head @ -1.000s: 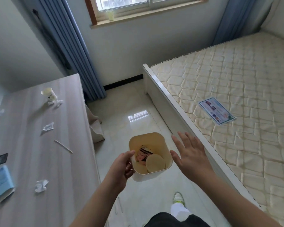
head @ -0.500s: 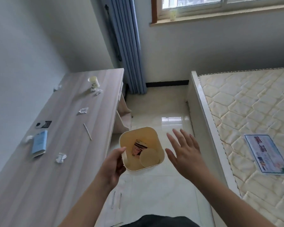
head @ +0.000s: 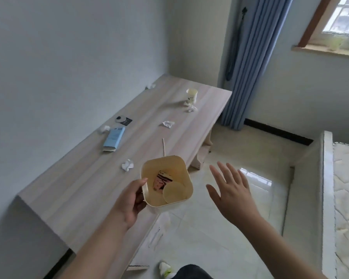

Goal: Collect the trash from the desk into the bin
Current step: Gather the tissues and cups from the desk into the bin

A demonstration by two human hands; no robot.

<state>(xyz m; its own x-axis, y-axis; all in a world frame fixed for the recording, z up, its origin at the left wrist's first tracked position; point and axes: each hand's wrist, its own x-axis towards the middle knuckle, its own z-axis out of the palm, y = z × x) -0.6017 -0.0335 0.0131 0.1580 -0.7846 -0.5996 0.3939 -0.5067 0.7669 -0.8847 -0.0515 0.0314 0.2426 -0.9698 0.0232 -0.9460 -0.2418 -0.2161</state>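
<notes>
The left hand [head: 132,200] grips the near-left rim of the bin [head: 181,168], thumb hooked over the edge, carrying it above the near right edge of the desk [head: 73,190]. The right hand [head: 231,191] hangs free to the right of the bin, fingers spread wide and holding nothing.

Inside the bin lie a striped wrapper [head: 162,180] and a round pale lid [head: 173,191], so the collecting looks begun.

Most of it seems left. A crumpled paper [head: 127,165] sits just left of the bin, a thin stick [head: 164,147] just beyond it, another paper wad [head: 168,124] farther on, a paper cup [head: 191,95] with scraps at the far end, a wad [head: 103,129] by the blue box [head: 114,138], and a scrap [head: 150,86] in the far corner by the wall.
</notes>
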